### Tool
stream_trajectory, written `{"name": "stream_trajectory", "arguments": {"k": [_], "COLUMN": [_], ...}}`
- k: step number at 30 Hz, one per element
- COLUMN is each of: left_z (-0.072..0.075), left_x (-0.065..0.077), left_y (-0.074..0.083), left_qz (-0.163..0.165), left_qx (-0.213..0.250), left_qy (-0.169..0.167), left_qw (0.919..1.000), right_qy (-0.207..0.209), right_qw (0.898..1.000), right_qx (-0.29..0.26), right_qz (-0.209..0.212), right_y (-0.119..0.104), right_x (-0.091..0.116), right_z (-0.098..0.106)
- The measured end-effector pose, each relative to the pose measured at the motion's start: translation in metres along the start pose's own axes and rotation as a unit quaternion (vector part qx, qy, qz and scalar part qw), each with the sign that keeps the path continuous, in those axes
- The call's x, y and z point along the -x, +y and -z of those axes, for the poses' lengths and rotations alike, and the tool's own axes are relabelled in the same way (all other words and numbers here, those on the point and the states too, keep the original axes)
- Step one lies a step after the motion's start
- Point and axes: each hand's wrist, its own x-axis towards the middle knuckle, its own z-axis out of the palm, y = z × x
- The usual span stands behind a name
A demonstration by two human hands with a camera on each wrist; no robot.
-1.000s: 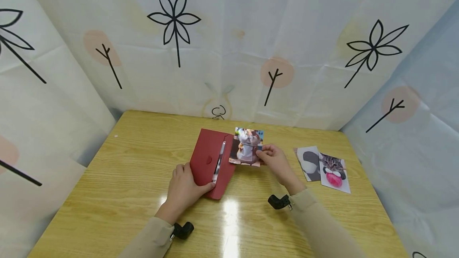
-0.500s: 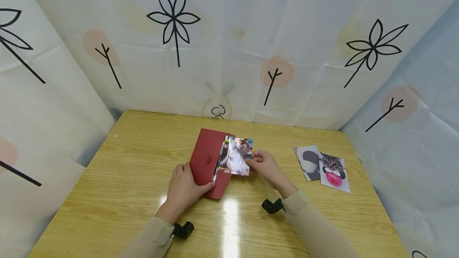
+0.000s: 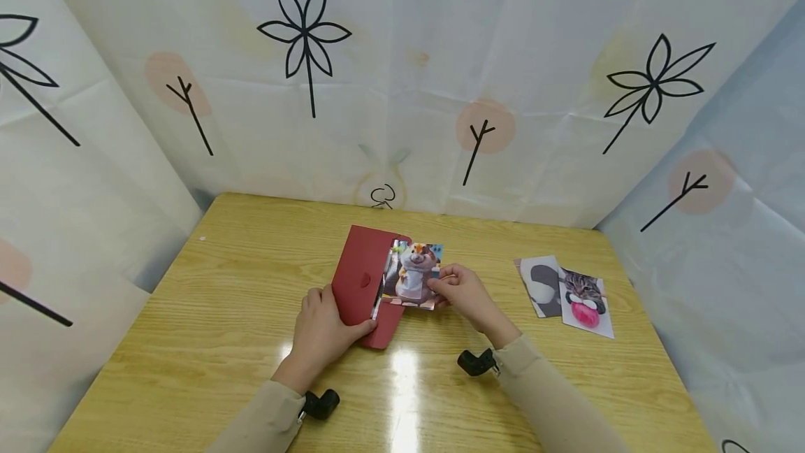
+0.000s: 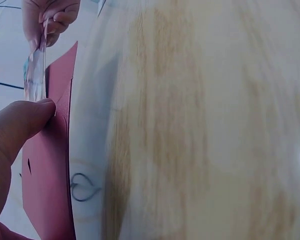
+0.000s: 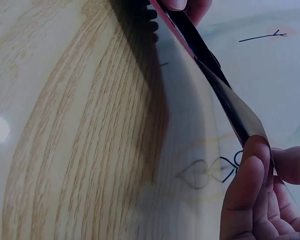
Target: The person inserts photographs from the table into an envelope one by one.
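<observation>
Fingers of the left hand [image 3: 322, 331] are clamped on the red envelope [image 3: 357, 268], its thumb lying across the lower end, close to the mouth [image 3: 376, 307], where a glossy strip shows. Good anchor, that; I'd press only lightly, since a squeezed slot would probably pinch anything sliding through. Now the hamster photo [image 3: 411, 278]: left edge right at the mouth, the rest lying out over the flap [image 3: 390, 327]; how deep that edge sits, I can't tell. Over on its right side, the right hand [image 3: 465, 296] pinches it between thumb and fingers! Flat and square to the slot looks the way to hold it; a twist could crease a corner. Far right, the grey-and-white photo [image 3: 544, 292] and the cat photo [image 3: 586, 306] lie edge to edge on the desk [image 3: 629, 383], well apart from the action.
</observation>
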Motion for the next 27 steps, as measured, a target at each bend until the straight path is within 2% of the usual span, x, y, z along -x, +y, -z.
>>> {"name": "stream_trajectory", "arguments": {"k": [6, 13, 21, 27], "left_z": [-0.001, -0.001, -0.001, -0.001], "left_x": [0.000, 0.000, 0.001, 0.000], "left_y": [0.000, 0.001, 0.002, 0.002], "left_qz": [-0.003, -0.008, -0.006, -0.010], "left_qx": [-0.004, -0.007, -0.007, -0.011], "left_qy": [0.004, 0.010, 0.008, 0.008], "left_qw": [1.0000, 0.9999, 0.9999, 0.9999], "right_qy": [0.022, 0.017, 0.076, 0.050], "right_qw": [1.000, 1.000, 0.995, 0.996], "right_qx": [0.004, -0.003, 0.019, 0.009], "right_qz": [0.016, 0.020, 0.055, 0.069], "right_y": [0.008, 0.010, 0.008, -0.008], "right_x": [-0.004, -0.004, -0.002, 0.008], "right_z": [-0.001, -0.009, -0.032, -0.048]}}
